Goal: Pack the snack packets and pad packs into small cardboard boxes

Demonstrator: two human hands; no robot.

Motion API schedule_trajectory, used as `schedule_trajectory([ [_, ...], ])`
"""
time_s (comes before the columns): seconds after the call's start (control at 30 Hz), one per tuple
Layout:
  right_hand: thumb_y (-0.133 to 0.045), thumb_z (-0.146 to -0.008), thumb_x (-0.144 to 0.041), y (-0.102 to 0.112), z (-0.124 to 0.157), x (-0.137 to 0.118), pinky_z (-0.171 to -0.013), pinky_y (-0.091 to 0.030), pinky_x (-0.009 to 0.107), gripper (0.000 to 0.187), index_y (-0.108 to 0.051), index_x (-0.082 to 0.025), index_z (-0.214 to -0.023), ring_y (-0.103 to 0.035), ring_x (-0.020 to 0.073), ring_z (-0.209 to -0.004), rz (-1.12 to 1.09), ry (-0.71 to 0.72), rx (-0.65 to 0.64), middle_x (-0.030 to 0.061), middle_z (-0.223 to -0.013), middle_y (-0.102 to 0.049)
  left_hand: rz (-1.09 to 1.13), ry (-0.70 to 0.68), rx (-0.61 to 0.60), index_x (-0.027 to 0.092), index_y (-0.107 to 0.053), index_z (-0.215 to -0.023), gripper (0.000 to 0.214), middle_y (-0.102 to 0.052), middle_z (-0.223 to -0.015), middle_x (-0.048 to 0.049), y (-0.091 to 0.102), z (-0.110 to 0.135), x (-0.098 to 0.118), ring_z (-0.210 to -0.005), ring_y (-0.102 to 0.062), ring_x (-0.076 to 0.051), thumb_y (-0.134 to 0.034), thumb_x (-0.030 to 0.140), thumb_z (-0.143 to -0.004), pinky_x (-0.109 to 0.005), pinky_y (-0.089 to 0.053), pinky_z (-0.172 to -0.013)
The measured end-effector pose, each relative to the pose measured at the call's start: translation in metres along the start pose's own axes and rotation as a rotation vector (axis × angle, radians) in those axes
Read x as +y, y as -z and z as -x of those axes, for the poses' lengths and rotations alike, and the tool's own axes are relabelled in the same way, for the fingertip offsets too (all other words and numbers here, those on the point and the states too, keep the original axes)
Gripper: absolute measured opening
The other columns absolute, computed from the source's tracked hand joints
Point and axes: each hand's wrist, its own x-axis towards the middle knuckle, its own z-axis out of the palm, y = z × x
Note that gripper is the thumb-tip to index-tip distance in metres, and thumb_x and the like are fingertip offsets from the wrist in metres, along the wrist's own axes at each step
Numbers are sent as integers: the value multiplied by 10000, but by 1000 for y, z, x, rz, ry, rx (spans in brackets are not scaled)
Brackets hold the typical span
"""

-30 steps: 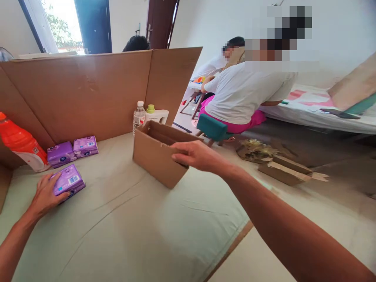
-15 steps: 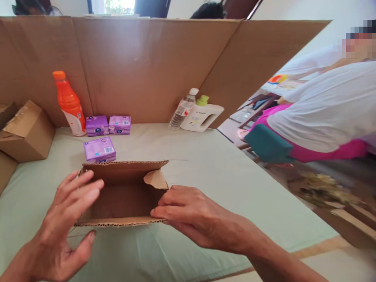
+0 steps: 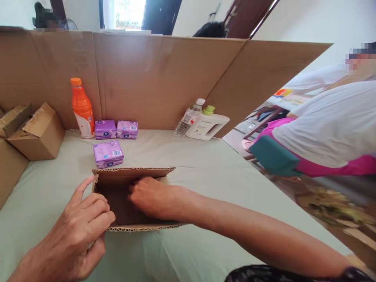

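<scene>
An open-topped cardboard box (image 3: 138,171) lies in front of me, its cut edges showing. At its left end my left hand (image 3: 85,223) has its middle fingers bent over the wall, the forefinger raised along the corner and the thumb low outside. My right hand (image 3: 152,197) reaches into the box from the right, fingers curled, slightly blurred; what they hold, if anything, is hidden. The forearm covers much of the box's right end. Just behind the box lies a purple tissue pack (image 3: 108,153).
Two purple packs (image 3: 116,129) and an orange bottle (image 3: 82,109) stand along a cardboard screen (image 3: 164,78). A clear bottle (image 3: 188,119) leans beside a white jug (image 3: 208,125). More cardboard boxes (image 3: 44,133) sit left. A seated person (image 3: 331,121) is at right.
My right hand has left the box's right wall and moved left, inside the box. My left hand's spread fingers have bent over the left wall. The view has shifted slightly.
</scene>
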Motion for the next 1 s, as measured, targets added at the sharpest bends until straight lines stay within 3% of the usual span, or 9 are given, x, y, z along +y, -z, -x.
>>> schedule_trajectory([
  [0.13, -652, -889, -126, -22, 37, 13, -685, -517, 347, 117, -763, -144, -922, -721, 258, -807, 47, -123, 230, 120, -900, -760, -26, 27, -22, 195, -665, -975, 276, -657, -932, -20, 5, 10, 1, -1024, -625, -188, -494, 35, -829, -535, -175, -1279],
  [0.23, -649, -921, -178, -52, 69, 31, -871, -564, 410, 145, -755, -179, -1021, -721, 267, -964, -94, -143, 482, 115, -1065, -766, -33, 17, -9, 193, -651, -1001, 280, -666, -1007, -30, 4, 13, -1, -1103, -613, -182, -494, 18, -850, -489, -183, -1287],
  [0.4, -583, -973, -235, -118, 70, 32, -1000, -557, 440, 187, -755, -250, -1048, -647, 254, -1225, -594, -156, 972, 113, -1374, -663, -43, -56, -17, 194, -610, -1089, 368, -616, -1247, -77, 1, 14, -10, -1314, -520, -178, -464, -34, -839, -451, -208, -1295],
  [0.53, -686, -926, -386, -146, 57, 28, -918, -593, 430, 138, -781, -287, -921, -686, 267, -1158, -1158, -154, 1257, 94, -1267, -725, -59, -55, -64, 213, -615, -1096, 422, -588, -1317, -70, 8, 22, -12, -1379, -475, -185, -454, -51, -808, -466, -225, -1298],
  [0.67, -734, -866, -505, -132, 60, 49, -524, -545, 317, 266, -770, -252, -791, -683, 193, -643, -1528, -110, 1216, 79, -862, -774, -101, -23, -109, 231, -624, -1092, 432, -584, -1342, -54, 16, 33, -13, -1397, -461, -200, -459, -35, -794, -494, -267, -1286],
  [0.73, -721, -865, -525, -116, 53, 70, -503, -511, 305, 306, -761, -234, -779, -621, 168, -565, -1507, -196, 1214, 64, -750, -742, -107, -13, -101, 234, -621, -1093, 428, -586, -1341, -55, 16, 36, -13, -1394, -464, -204, -469, -26, -789, -495, -291, -1277],
  [0.8, -683, -885, -529, -99, 31, 96, -601, -548, 333, 316, -771, -227, -860, -649, 185, -657, -1351, -295, 1207, 73, -806, -755, -99, 10, -72, 233, -610, -1096, 435, -571, -1351, -58, 12, 36, -11, -1403, -452, -205, -470, -32, -781, -488, -298, -1274],
  [0.9, -705, -845, -522, -73, -27, 134, -894, -560, 447, 474, -715, -226, -1216, -670, 277, -1099, -990, -245, 1013, 129, -1277, -709, -79, 72, 18, 224, -587, -1046, 400, -554, -1339, -71, 3, 32, -7, -1402, -447, -218, -444, -42, -784, -511, -316, -1257],
  [1.0, -837, -687, -531, -50, -96, 157, -1138, -369, 598, 970, -459, -233, -1529, -360, 382, -1480, -619, -104, 721, 167, -1632, -373, -88, 98, 120, 222, -569, -1004, 413, -566, -1299, -70, -8, 31, -4, -1368, -486, -235, -383, -71, -781, -538, -368, -1217],
])
